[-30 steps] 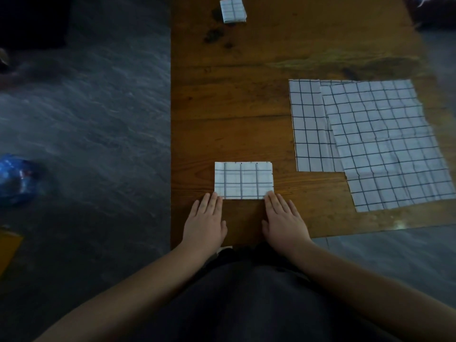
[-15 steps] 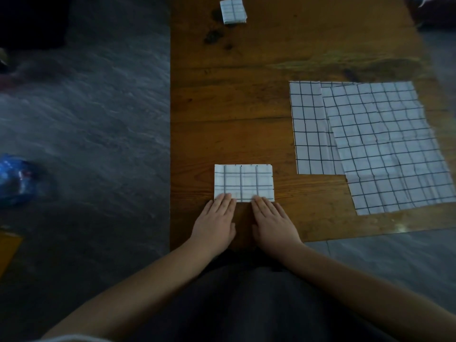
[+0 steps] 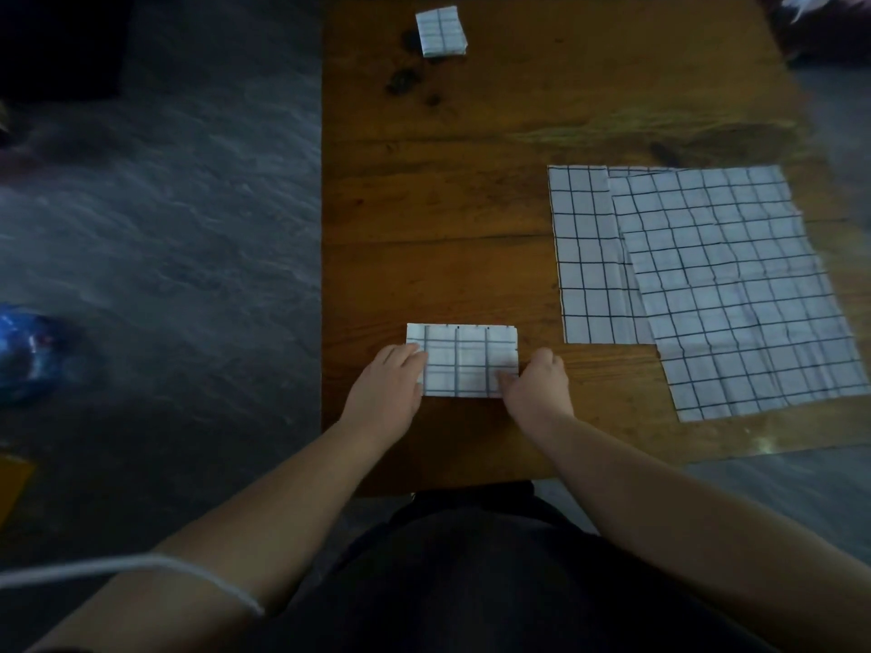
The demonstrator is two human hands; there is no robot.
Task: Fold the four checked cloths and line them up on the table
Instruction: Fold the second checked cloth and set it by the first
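Far L on the floor: blue object [image 3: 23, 351], blurred. L forearm comes in from bottom-left, angled up toward the desk [image 3: 424, 205]. Left hand [image 3: 389, 388] is palm-down, fingers curled over the L edge of the folded cloth [image 3: 464, 362], gripping it. That cloth lies flat nr the desk's front edge. At the desk's far end sits a small folded cloth [image 3: 441, 31], a tighter packet, well apart. R forearm enters from bottom-right. Right hand [image 3: 537, 386] is at the folded cloth's R edge, thumb on top, fingers curled at the side, pinching it. Further R, 2 unfolded cloths lie flat: lower flat cloth [image 3: 584, 256] w/ upper flat cloth [image 3: 735, 285] overlapping its R part, skewed.
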